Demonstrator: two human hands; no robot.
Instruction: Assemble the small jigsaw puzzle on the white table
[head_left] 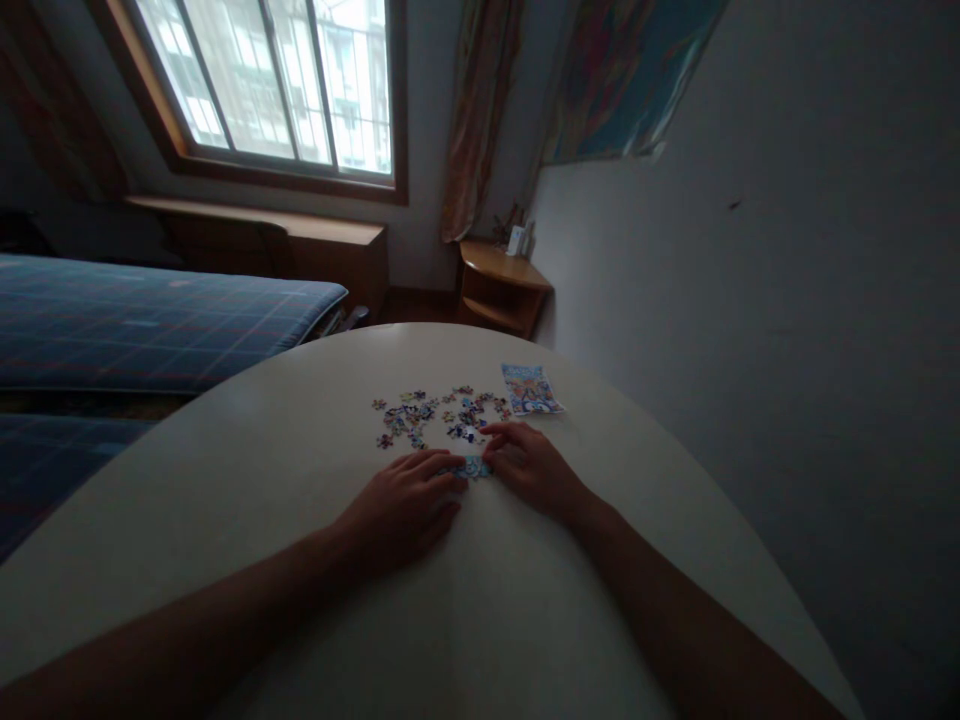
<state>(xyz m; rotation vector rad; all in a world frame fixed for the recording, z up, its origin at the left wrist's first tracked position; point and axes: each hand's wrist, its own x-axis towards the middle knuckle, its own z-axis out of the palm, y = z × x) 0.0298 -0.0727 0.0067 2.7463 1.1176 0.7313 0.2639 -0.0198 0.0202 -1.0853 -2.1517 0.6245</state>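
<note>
a light-blue puzzle strip [474, 467] lay on the pale, rounded worktop [300, 430], between the fingertips of the person's two hands; the left hand [409, 498] was at its left end, the right hand [534, 468] at its right, the two slightly apart; whether either had pinched the strip, one could not tell; loose puzzle pieces [409, 416] lay scattered just beyond the hands; a printed sheet [531, 388] lay to the right of them; past the worktop were a plaid mattress [150, 315], a wooden corner stand [502, 264] and a window [277, 85].
</note>
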